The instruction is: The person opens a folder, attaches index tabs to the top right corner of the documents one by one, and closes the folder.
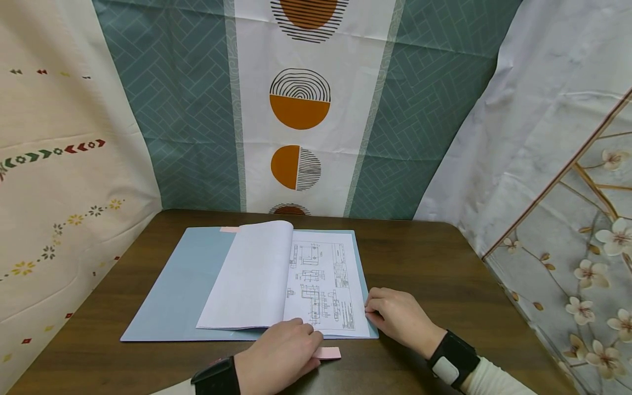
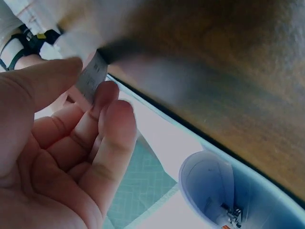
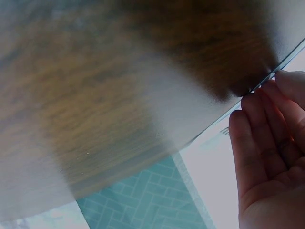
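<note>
A light blue folder [image 1: 163, 307] lies spread on the table in the head view. On it are white sheets; one page [image 1: 247, 274] curls over to the left, baring a sheet of technical drawings [image 1: 321, 285]. My left hand [image 1: 283, 351] is at the folder's front edge. Its thumb and fingers hold a small pink strip [image 1: 328, 353], whose greyish face [image 2: 93, 78] carries faint print in the left wrist view. At the folder's right edge is my right hand [image 1: 400, 315], its thumb and fingertips together on that edge [image 3: 259, 86].
A pinkish tab [image 1: 229, 229] shows at the folder's back edge. Inside the curled page [image 2: 205, 176] a small metal part [image 2: 232, 214] is visible. Brown wooden table [image 1: 415, 258] extends to the right, with patterned cloth [image 1: 434, 109] hanging behind it.
</note>
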